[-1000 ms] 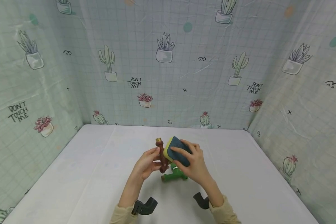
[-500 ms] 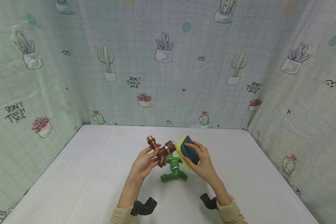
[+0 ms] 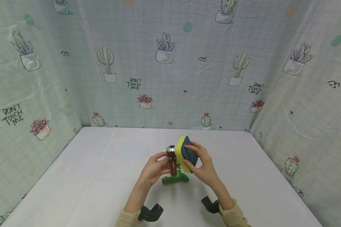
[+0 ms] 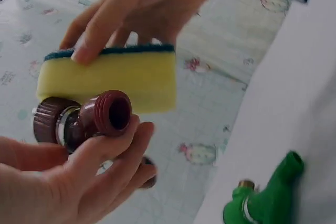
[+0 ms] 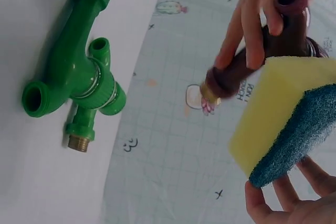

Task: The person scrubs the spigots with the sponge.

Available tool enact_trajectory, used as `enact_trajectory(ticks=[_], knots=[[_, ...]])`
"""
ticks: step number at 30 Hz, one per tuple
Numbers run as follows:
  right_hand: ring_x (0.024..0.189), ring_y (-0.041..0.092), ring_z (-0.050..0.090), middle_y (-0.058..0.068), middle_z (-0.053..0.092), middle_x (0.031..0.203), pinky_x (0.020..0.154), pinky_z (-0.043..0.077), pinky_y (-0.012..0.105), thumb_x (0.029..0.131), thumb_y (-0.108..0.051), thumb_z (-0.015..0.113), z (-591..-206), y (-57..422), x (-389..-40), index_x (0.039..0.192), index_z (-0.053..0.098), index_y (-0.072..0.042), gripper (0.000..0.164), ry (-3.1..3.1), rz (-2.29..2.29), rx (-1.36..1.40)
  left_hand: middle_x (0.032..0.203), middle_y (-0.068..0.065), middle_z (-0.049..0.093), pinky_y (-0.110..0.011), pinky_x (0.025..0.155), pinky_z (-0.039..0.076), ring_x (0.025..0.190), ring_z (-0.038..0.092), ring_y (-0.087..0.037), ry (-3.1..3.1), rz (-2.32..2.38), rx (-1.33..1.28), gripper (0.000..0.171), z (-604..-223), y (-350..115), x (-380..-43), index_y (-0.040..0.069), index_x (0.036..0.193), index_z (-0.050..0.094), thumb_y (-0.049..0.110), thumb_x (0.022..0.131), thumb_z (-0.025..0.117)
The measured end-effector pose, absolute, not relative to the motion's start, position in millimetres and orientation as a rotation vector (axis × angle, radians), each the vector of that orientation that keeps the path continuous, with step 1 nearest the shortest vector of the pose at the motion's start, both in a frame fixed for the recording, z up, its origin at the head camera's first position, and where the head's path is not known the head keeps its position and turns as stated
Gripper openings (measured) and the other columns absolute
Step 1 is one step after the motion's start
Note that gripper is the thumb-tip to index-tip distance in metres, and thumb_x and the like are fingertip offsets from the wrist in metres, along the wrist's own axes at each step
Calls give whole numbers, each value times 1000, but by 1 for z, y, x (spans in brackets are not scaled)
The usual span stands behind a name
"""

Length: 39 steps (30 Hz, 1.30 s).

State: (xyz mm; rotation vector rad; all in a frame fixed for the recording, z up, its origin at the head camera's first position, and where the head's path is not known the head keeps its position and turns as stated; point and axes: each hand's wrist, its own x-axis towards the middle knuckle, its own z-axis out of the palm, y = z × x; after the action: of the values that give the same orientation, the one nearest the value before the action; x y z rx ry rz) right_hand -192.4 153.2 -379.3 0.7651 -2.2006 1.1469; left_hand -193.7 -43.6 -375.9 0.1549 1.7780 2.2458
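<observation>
My left hand (image 3: pixel 154 168) grips a brown tap (image 3: pixel 172 162) above the table, its silver-topped knob up. In the left wrist view the tap's threaded mouth (image 4: pixel 119 113) faces the camera, and the fingers wrap its body. My right hand (image 3: pixel 206 167) pinches a sponge (image 3: pixel 179 154), yellow on one side and dark blue-green and rough on the other. The yellow side lies right against the tap's knob (image 4: pixel 48 120). Seen from the right wrist, the brass-coloured threaded end (image 5: pixel 210 94) of the brown tap sticks out past the left fingers.
Beneath the hands, two green taps (image 5: pixel 73 66) with brass-coloured threaded ends lie on the white table (image 3: pixel 116 176). A cactus-print curtain (image 3: pixel 170 78) stands behind the table and at both sides. Black camera mounts (image 3: pixel 151 212) sit at the wrists.
My left hand has turned the brown tap so its knob now points up, and shifted it right over the green taps. The sponge has tilted, its yellow side against the tap again.
</observation>
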Motion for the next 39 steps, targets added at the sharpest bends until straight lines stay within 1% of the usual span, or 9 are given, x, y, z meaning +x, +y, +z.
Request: enact_trajectory(ticks=[4,7,10,12,19,23,28,33,39], knots=[[114,29,42,11,44,131,78,49,46,75,-9,70,-377,149,-189,119,53,-19,49,-2180,1137,760,126,-27,39,-37,89,47,110,51,-31,1599,2261,234,57,-371,-43,-191,-8,132,33,36,96,36],[114,28,40,11,43,131,79,47,51,74,-11,71,-377,146,-187,119,55,-21,49,-2189,1094,781,118,-20,42,-36,85,50,104,52,-25,1603,2268,234,67,-368,-43,-190,-9,129,35,46,92,39],[111,27,39,12,43,132,79,47,50,74,-14,72,-379,142,-185,119,55,-23,48,-2214,1023,830,108,-15,48,-34,78,52,94,56,-19,1664,2272,213,65,-369,-41,-190,-7,128,37,45,90,44],[109,25,39,11,43,131,78,47,48,74,-17,72,-380,141,-183,119,56,-25,48,-2239,975,855,108,-14,50,-35,77,52,93,57,-18,1659,2320,170,64,-371,-43,-191,-5,129,37,44,89,47],[106,18,39,5,44,131,75,49,41,75,-21,71,-389,143,-180,119,55,-31,48,-2293,912,919,109,-15,47,-46,87,46,99,56,-25,1698,2414,81,66,-374,-55,-195,-1,135,31,43,88,46],[103,19,41,9,47,128,74,46,43,73,-22,73,-385,142,-182,117,57,-31,48,-2234,838,887,107,-11,50,-43,82,50,95,60,-25,1690,2360,143,65,-378,-59,-197,2,135,32,45,87,42],[100,25,44,14,49,126,75,42,51,70,-20,75,-384,150,-191,116,58,-28,49,-2192,735,792,105,-9,57,-36,78,53,92,62,-21,1734,2306,213,66,-379,-62,-195,1,134,34,45,86,42],[107,30,41,17,45,129,77,46,52,66,-11,77,-386,162,-200,113,59,-23,51,-2167,742,767,104,-10,58,-36,79,53,91,62,-21,1720,2281,213,71,-377,-63,-194,0,133,35,49,83,45],[120,26,32,12,39,136,83,47,49,68,-8,75,-391,163,-198,111,59,-27,49,-2167,749,966,101,-11,56,-34,80,52,88,62,-20,1700,2321,97,74,-377,-67,-195,-2,130,39,52,81,49]])
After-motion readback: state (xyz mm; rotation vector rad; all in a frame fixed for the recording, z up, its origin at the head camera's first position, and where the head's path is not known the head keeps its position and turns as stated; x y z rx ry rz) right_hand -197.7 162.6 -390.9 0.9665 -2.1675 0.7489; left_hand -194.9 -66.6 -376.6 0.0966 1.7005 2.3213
